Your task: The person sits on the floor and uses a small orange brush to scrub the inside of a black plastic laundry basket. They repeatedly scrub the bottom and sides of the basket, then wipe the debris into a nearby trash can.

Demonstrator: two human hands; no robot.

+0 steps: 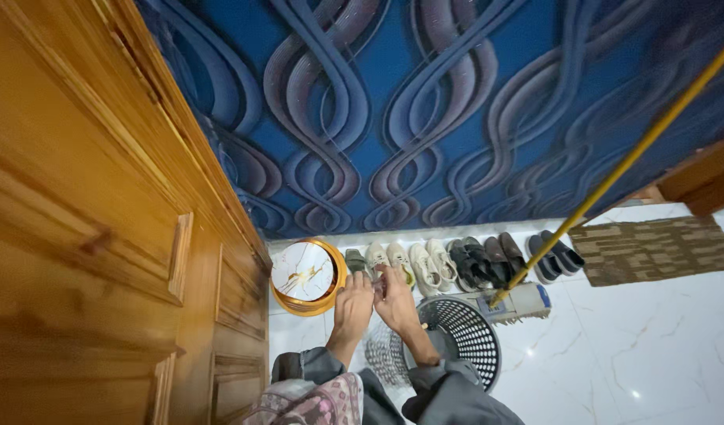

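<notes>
My left hand (352, 305) and my right hand (396, 297) are raised together in front of me, fingertips meeting. Both pinch a small pale thing (378, 277) between them; it is too small to tell what it is. Grey sleeves cover both forearms. Right under my hands stands a black perforated basket (466, 334), tilted with its open mouth towards me. Just left of my left hand is a round gold-rimmed side table (331, 295) with a white marbled top.
A tall wooden wardrobe (102, 236) fills the left side. Several pairs of shoes (456, 264) line the foot of the blue patterned wall. A mop with a yellow handle (614, 169) leans across the right, its head (519, 303) by the basket. A brown mat (653, 248) lies on the white floor.
</notes>
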